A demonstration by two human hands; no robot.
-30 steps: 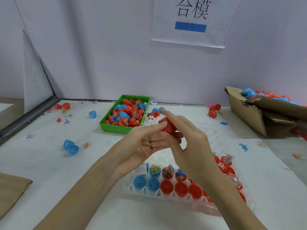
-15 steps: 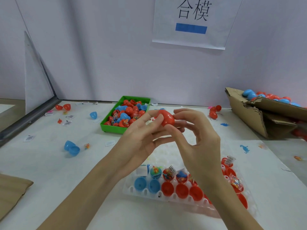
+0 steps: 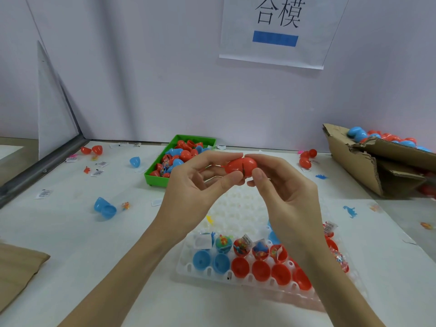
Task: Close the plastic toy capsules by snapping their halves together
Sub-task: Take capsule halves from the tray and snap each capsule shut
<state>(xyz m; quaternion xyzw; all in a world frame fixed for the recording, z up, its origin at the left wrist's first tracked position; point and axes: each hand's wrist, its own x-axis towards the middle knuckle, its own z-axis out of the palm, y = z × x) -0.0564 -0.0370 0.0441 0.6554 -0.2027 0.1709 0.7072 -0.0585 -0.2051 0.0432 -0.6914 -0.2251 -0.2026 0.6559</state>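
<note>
Paper sign (image 3: 276,31) on wall, upper centre of frame. Cardboard (image 3: 16,270) at lower left edge; toy dinosaur (image 3: 350,211) at right.

Cardboard box (image 3: 377,166) cut off – right edge.

I am holding the capsule (image 3: 241,166) above the tray (image 3: 236,278), my left hand (image 3: 195,192) and right hand (image 3: 286,197) flanking it; the bin (image 3: 155,179) is sitting behind the tray.

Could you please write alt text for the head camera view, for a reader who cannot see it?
Two hands, left hand and right hand, pinch a red capsule between them above a white tray of open red and blue halves. A green bin of capsule parts and a cardboard box sit behind on the white table.
</note>
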